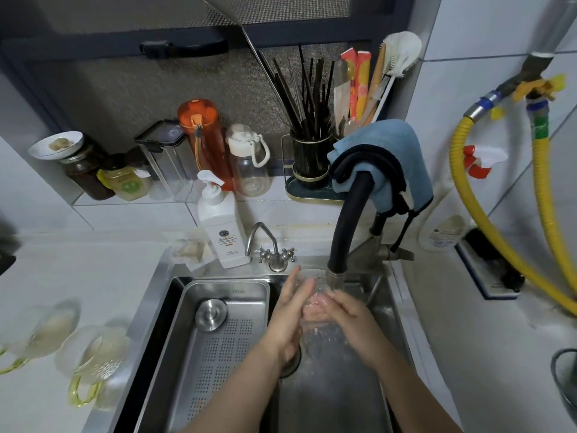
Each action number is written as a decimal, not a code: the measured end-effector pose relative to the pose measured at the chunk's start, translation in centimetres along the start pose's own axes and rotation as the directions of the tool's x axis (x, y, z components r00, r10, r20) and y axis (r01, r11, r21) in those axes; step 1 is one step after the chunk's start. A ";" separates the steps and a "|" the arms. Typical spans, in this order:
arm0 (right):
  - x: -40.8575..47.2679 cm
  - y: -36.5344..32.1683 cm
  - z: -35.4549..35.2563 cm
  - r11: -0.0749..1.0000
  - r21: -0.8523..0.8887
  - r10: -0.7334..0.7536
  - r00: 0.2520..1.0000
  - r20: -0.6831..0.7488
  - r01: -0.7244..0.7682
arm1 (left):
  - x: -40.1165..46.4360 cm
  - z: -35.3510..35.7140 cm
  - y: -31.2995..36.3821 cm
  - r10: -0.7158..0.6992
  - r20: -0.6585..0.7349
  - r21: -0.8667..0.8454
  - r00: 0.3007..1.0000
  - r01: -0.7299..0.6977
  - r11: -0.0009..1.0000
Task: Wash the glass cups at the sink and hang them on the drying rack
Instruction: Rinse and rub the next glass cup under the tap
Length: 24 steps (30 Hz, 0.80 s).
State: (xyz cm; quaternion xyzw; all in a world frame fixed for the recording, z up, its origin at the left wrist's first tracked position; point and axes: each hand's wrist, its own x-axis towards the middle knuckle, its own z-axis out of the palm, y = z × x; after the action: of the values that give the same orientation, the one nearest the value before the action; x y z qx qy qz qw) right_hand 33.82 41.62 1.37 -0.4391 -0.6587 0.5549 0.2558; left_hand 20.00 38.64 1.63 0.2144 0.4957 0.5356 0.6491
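A clear glass cup point(315, 287) is held between both hands under the black faucet spout point(335, 276), with water running over it. My left hand point(288, 310) presses flat against the cup's left side, fingers straight. My right hand point(349, 310) wraps round its right side, fingers showing through the glass. Two more glass cups with yellow handles, one point(46, 329) further left and one point(93, 354) nearer the sink, lie on the white counter to the left.
A perforated steel drain tray point(218, 339) fills the sink's left half. A white soap pump bottle point(223, 226) and a small chrome tap point(271, 248) stand behind the sink. Bottles, jars and a utensil holder line the sill. A blue cloth point(387, 157) drapes over the faucet. Yellow hoses point(543, 198) hang right.
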 end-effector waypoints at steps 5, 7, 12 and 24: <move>-0.4 0.3 0.6 0.979 -0.205 0.055 0.987 0.153 -0.023 | -0.1 -0.1 -0.2 -0.019 -0.098 0.070 0.995 0.026 0.997; 0.0 0.3 0.3 0.972 -0.232 0.074 0.976 0.207 -0.025 | -0.3 0.0 -0.9 -0.063 -0.090 0.124 0.994 0.074 0.990; 0.5 0.2 0.4 0.993 -0.109 0.085 0.943 0.321 -0.052 | -0.1 0.4 -0.4 -0.091 -0.110 0.132 0.990 0.106 0.986; 0.8 0.2 0.7 0.997 -0.019 0.074 0.937 0.341 -0.072 | 1.0 -0.2 -0.4 -0.132 -0.137 0.132 0.982 0.150 0.980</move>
State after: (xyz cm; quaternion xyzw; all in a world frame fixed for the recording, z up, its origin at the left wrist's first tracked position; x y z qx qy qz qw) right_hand 32.96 41.94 0.92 -0.3611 -0.6781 0.6296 0.1156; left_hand 19.98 39.35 0.87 0.1894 0.5870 0.4644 0.6355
